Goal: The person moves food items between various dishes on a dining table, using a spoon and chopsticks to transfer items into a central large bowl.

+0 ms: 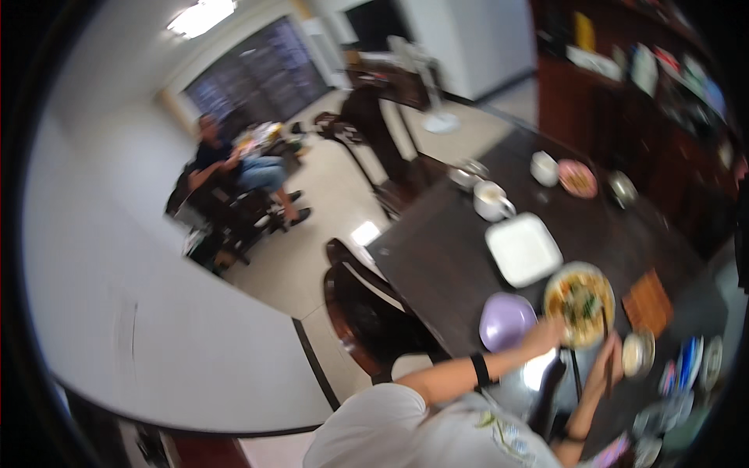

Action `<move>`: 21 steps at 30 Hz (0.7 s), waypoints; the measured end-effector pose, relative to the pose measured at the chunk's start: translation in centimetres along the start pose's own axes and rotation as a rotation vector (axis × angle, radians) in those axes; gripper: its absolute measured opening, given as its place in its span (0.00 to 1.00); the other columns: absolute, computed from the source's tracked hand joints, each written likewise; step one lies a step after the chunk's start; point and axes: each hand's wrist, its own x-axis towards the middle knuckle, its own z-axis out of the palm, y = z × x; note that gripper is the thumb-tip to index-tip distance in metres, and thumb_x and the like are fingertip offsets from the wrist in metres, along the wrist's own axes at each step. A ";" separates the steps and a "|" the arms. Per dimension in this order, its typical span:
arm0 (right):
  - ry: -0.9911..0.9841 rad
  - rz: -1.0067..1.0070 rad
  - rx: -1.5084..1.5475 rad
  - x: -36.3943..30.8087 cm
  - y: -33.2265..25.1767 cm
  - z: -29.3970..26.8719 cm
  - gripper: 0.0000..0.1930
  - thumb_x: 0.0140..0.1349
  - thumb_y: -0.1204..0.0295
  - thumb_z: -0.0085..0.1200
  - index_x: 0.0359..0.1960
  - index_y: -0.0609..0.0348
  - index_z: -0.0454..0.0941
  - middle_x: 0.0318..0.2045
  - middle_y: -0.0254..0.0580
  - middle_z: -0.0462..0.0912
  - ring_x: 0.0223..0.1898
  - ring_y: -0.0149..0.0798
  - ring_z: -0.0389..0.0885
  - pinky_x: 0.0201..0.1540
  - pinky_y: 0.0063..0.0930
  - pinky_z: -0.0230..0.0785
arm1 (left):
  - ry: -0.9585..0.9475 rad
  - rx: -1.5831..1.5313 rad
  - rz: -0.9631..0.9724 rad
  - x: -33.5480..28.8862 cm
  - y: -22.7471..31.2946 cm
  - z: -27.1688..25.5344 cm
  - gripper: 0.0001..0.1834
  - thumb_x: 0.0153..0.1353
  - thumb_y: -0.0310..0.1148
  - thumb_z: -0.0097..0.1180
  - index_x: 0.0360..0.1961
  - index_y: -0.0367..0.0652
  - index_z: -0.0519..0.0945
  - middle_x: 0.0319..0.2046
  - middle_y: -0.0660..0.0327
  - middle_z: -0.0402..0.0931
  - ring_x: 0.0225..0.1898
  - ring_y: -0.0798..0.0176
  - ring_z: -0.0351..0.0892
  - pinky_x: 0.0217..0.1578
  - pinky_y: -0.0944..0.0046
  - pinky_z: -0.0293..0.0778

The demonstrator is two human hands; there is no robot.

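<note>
Here we are with both hands low over the table (425, 265), and the plate of food (579, 266) sits just beyond them. Our left hand (548, 334) is at the plate's near-left edge; blur hides its fingers, so we cannot tell whether they are open or closed. We judge that spot handy for steadying the rim. Our right hand (608, 365) grips a dark slender stick (605, 324), its tip pointing away from us over the food, an angle that seems to suit reaching in. A second dark stick (576, 372) shows between the hands.

Now the neighbours! The purple bowl (507, 321) crowds the left hand's outer side, and the white square dish (523, 249) stands beyond it, so sideways room there looks tight. Just right of the right hand we have a pale round container (633, 355); farther out, a brown wooden mat (647, 303). Well beyond the left hand, a white mug (490, 204).
</note>
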 end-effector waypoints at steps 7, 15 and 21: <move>-0.052 -0.029 0.079 0.2 0.2 0.9 0.17 0.69 0.67 0.46 0.46 0.71 0.78 0.40 0.50 0.83 0.41 0.36 0.81 0.47 0.26 0.71 | 0.155 0.075 0.022 2.4 1.0 -1.5 0.16 0.62 0.37 0.40 0.27 0.36 0.74 0.27 0.45 0.77 0.34 0.38 0.77 0.36 0.42 0.70; 0.085 -0.201 -0.087 2.8 0.6 0.6 0.16 0.70 0.68 0.44 0.45 0.70 0.78 0.39 0.50 0.83 0.40 0.41 0.81 0.46 0.28 0.71 | 0.197 -0.012 0.052 1.8 0.4 -1.0 0.15 0.64 0.36 0.40 0.29 0.36 0.74 0.25 0.42 0.75 0.32 0.37 0.76 0.33 0.41 0.68; -0.101 -0.012 -0.078 -3.1 1.7 -1.5 0.16 0.70 0.68 0.44 0.45 0.71 0.77 0.37 0.51 0.82 0.39 0.42 0.80 0.44 0.30 0.71 | 0.102 -0.025 0.079 0.0 0.5 -0.5 0.16 0.64 0.36 0.39 0.29 0.34 0.73 0.26 0.42 0.75 0.32 0.37 0.75 0.34 0.42 0.68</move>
